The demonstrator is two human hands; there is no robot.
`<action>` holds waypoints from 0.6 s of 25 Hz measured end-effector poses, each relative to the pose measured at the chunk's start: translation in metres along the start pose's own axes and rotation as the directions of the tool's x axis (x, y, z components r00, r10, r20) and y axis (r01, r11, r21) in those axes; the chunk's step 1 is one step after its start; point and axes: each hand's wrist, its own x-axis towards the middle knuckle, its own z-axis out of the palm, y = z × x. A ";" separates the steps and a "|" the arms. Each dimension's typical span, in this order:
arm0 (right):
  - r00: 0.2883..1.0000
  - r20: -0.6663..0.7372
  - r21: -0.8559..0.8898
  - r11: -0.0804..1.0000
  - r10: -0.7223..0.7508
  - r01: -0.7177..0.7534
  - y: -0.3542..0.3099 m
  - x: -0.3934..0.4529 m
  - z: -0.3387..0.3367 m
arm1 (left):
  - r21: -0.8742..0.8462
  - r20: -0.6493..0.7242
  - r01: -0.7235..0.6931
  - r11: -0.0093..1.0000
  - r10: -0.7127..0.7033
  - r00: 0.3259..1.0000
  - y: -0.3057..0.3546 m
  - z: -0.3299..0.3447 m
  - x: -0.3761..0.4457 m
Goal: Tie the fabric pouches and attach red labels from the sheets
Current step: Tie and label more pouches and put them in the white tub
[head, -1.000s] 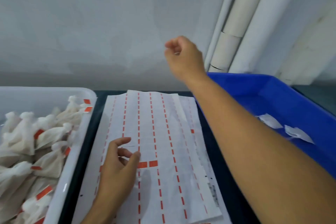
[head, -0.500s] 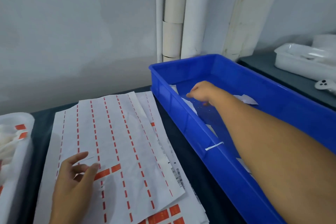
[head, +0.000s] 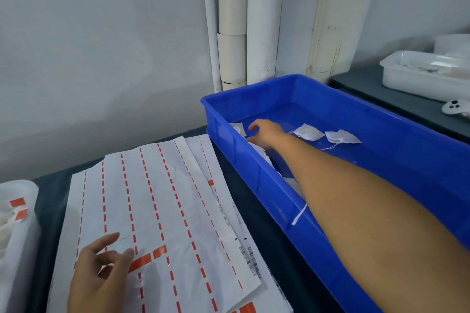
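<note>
The left hand (head: 101, 272) lies low on the top label sheet (head: 162, 211), fingers loosely curled and spread, holding nothing, its thumb tip just beside two red labels (head: 148, 256) left on that sheet; a second sheet (head: 223, 206) pokes out from beneath, on the far side from that hand. The right hand (head: 267, 133) reaches on a straight arm into the blue bin (head: 254, 185), fingers bent down over a white pouch (head: 239, 128) at the near wall, though whether they grip it I cannot tell; beyond that hand lie two more pouches (head: 309, 132), untied, strings trailing.
</note>
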 end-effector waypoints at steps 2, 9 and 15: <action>0.997 0.001 -0.098 0.993 -0.071 0.071 -0.005 0.014 0.005 | -0.016 0.028 0.018 1.000 -0.018 0.999 0.001 0.000 0.002; 0.983 -0.031 0.034 0.983 -0.179 0.180 -0.014 0.046 0.014 | -0.051 0.079 0.018 0.999 -0.014 0.997 -0.002 -0.003 0.003; 0.973 0.220 0.270 0.963 -0.064 0.003 -0.016 0.035 -0.005 | -0.064 0.092 0.029 0.998 -0.023 0.995 -0.001 -0.002 0.006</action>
